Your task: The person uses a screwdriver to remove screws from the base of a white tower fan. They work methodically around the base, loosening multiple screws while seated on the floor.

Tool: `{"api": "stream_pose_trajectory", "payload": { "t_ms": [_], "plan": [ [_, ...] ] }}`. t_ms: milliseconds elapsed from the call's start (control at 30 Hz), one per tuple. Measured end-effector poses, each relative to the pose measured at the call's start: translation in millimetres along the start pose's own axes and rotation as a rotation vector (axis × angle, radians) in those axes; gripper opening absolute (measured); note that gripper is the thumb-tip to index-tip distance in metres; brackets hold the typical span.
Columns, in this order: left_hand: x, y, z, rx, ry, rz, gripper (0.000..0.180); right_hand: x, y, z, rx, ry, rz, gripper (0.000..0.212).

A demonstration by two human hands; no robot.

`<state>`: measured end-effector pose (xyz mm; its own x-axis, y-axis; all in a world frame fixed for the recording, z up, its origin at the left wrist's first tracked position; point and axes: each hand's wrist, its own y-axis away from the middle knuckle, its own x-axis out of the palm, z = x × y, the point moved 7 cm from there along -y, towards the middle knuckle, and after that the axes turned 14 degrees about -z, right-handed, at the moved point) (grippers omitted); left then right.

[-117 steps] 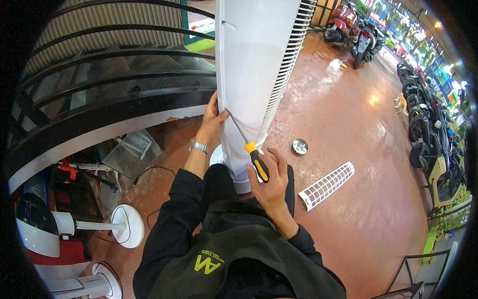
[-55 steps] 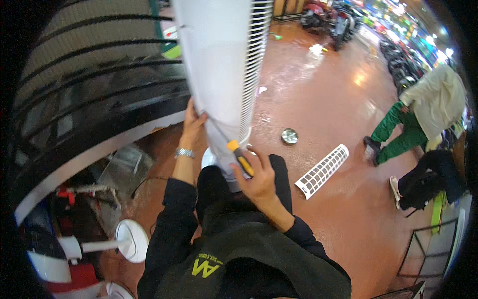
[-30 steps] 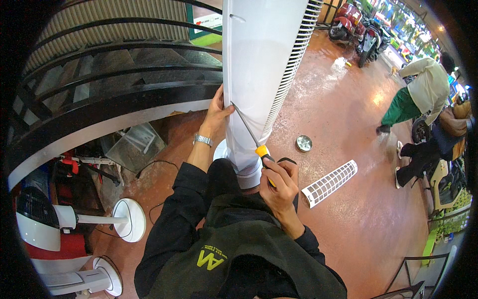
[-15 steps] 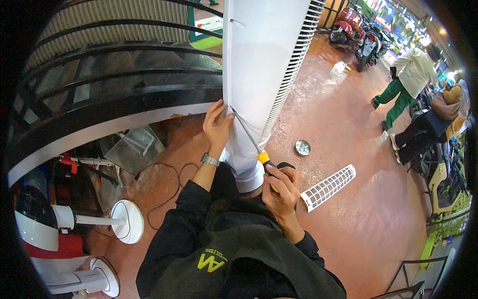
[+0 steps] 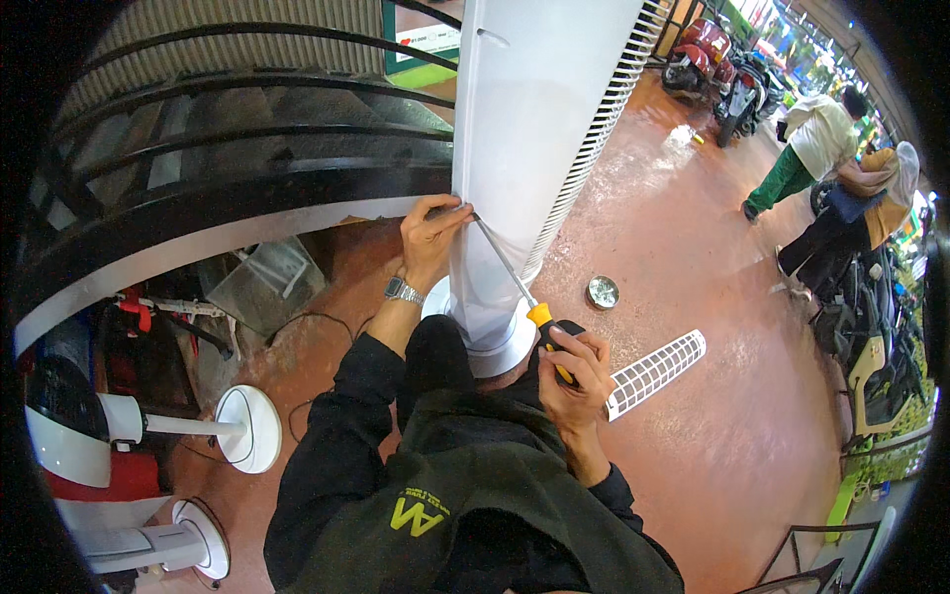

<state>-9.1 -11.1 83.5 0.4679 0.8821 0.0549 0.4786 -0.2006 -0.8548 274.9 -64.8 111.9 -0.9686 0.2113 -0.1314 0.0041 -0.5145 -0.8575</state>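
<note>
A tall white tower fan (image 5: 529,129) with slatted vents along its right side stands upright in front of me, between my knees. My right hand (image 5: 577,381) is wrapped round the black and yellow handle of a screwdriver (image 5: 510,272). Its long metal shaft slants up and left, the tip close to the fan's left side. Beside that tip, my left hand (image 5: 431,233) has its thumb and forefinger pressed together at the fan's edge. Whatever lies between those fingers is too small to tell. A metal watch (image 5: 404,290) circles my left wrist.
A round metal dish (image 5: 602,293) and a curved white lattice grille (image 5: 656,374) lie on the reddish floor to the right. Black curved railings (image 5: 247,193) stand at left, above white round-based fans (image 5: 247,429). Two people (image 5: 821,148) and parked motorbikes (image 5: 727,84) are farther right.
The fan has shifted slightly right in view, and the screwdriver with it. My left fingers have drawn together beside the screwdriver tip. At far right, the two people have moved closer together.
</note>
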Motion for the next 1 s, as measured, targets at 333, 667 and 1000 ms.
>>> {"api": "stream_pose_trajectory", "payload": {
  "t_ms": [333, 667, 1000],
  "plan": [
    [1.8, 11.8, 4.7, 0.193, -0.033, -0.026, 0.015, -18.5, 7.9, -24.8, 0.189, -0.086, -0.033, 0.023],
    [-33.0, 26.2, 22.0, -0.176, 0.148, -0.322, 0.011, -66.9, 21.2, -64.6, 0.485, -0.163, -0.064, 0.029],
    [-297.4, 311.6, 132.4, -0.832, -0.835, -0.008, 0.025, -97.5, 39.4, -116.8, 0.772, -0.261, -0.156, 0.023]
  ]
}}
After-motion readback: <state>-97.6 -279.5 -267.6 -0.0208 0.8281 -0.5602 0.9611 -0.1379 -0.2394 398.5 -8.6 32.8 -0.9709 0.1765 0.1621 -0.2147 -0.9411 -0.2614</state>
